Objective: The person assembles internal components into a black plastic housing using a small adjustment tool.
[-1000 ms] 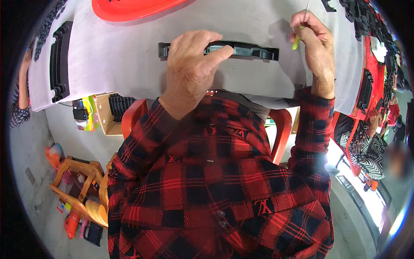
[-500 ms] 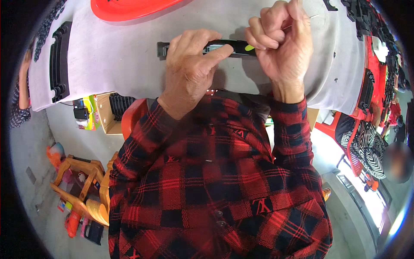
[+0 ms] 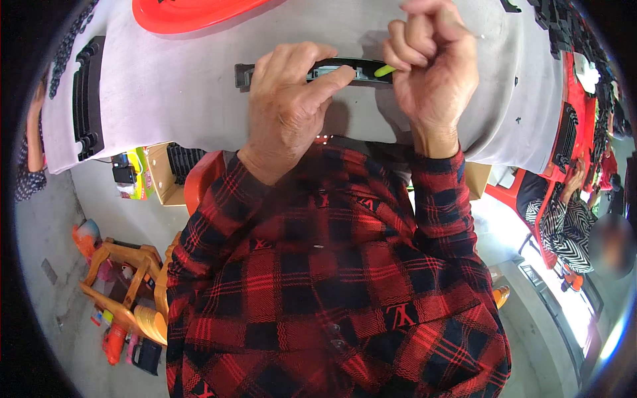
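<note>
A long black plastic part [image 3: 243,75] lies crosswise on the grey-white cloth, with a pale inset along its middle. My left hand [image 3: 288,106] holds it down, fingers over its far edge and thumb along the near side. Just to the right, my right hand [image 3: 434,83] is curled closed around a thin tool with a yellow-green end [image 3: 384,70]. That end points at the right part of the black piece; whether it touches is unclear. The rest of the tool is mostly hidden by my fingers, which are slightly blurred.
A red tray [image 3: 199,25] sits at the far left of the cloth-covered table [image 3: 179,86]. Black slatted parts [image 3: 88,99] lie near the left edge, with more black parts [image 3: 551,26] at far right. A cardboard box [image 3: 159,176] is below the table; another person [image 3: 567,225] sits at right.
The black part and my left hand have shifted slightly left in view. My right hand has turned a little, its thumb and index fingertips blurred, and still grips the tool.
</note>
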{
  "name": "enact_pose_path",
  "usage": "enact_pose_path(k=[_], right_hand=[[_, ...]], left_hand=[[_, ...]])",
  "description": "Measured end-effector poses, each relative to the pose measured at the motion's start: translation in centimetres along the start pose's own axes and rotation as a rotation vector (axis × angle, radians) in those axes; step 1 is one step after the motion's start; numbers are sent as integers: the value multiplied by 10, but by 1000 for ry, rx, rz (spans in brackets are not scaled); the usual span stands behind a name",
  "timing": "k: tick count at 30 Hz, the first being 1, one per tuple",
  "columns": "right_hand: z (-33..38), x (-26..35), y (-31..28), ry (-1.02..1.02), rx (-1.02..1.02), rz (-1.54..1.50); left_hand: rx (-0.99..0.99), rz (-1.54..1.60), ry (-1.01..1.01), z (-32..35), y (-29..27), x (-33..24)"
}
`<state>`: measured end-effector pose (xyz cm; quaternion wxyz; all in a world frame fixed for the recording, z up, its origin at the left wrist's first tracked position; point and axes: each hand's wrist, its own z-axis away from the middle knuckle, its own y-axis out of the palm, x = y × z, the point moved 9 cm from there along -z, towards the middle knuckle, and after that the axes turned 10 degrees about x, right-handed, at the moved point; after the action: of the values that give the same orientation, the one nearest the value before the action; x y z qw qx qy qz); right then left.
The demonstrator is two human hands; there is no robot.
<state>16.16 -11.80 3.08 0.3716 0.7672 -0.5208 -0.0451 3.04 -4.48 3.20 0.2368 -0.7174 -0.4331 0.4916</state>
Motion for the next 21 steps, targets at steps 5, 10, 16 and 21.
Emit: enact_pose_path(k=[5,10,16,21], right_hand=[[17,11,0,228,-721,479],[12,1,4,265,-740,465],[14,-8,6,338,-688,554],[18,-4,0,314,-775,566]], left_hand=[[12,-2,-10,3,1,3],[21,2,-9,2,1,2],[14,27,-6,3,2,2],[-10,26,4,3,1,3]])
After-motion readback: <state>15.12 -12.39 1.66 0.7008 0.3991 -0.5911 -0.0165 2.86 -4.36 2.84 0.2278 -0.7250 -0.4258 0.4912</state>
